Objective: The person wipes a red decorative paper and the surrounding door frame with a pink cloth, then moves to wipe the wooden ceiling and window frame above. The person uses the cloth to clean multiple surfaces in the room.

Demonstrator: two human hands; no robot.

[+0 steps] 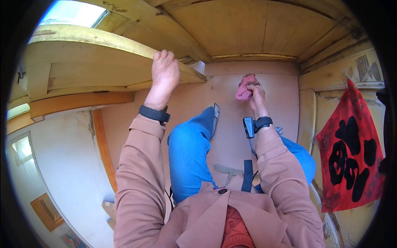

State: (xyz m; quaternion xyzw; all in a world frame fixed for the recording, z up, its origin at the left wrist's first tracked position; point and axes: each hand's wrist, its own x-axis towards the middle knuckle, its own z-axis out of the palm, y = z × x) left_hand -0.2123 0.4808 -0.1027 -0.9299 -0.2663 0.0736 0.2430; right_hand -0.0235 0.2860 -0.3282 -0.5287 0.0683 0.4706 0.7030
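My left hand [166, 69] grips the edge of a yellow-painted wooden door [124, 46], its fingers curled over the top of the edge as seen here. To the right, my right hand [256, 96] holds a crumpled pink cloth [246, 88] with a darker, soiled-looking upper part, in front of the pinkish floor. Both wrists wear black straps, and a small grey device [248, 127] sits by the right one. The palm of my left hand is hidden.
Yellow wooden panels [235, 28] span the top. On the right, a red paper sheet [350, 155] with black brushwork hangs on another door. A white wall [74, 148] and cardboard [108, 209] lie at left. Below my legs shows a grey T-shaped object [228, 170] on the floor.
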